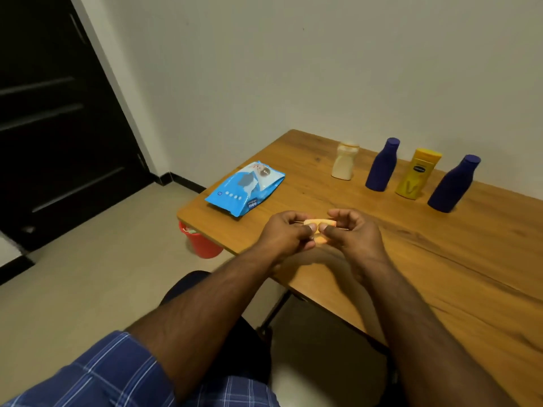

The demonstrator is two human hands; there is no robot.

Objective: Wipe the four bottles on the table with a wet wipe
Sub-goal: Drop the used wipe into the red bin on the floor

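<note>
1. Two hands meet over the near edge of the table: the left hand (286, 235) and right hand (352, 235) each pinch an end of a small folded wet wipe (319, 222), thumbs on top and fingers curled beneath. The wipe looks pale orange in this light, and a second fold of it shows just below the thumbs.
2. Under the grip lies a wooden table (440, 274) with warm brown grain and a long dark streak running along it to the right of the hands.
3. Left of the grip and a little farther away, a blue wipes pack (245, 188) lies flat near the table's left corner.
4. Beyond the grip and to its right, four bottles stand in a row, well apart from the hands: a cream bottle (343, 165), a dark blue bottle (382, 165), a yellow bottle (417, 177) and a second blue bottle (452, 185), the last one farthest right.
5. Below the table's left corner, left of the hands, a red bucket (202, 242) stands on the pale tiled floor (88, 274).
6. Behind the bottles rises a plain off-white wall (293, 69); far to the left stands a dark door (58, 127).
7. Nearest the camera, a blue checked sleeve (102, 374) covers the left upper arm.
</note>
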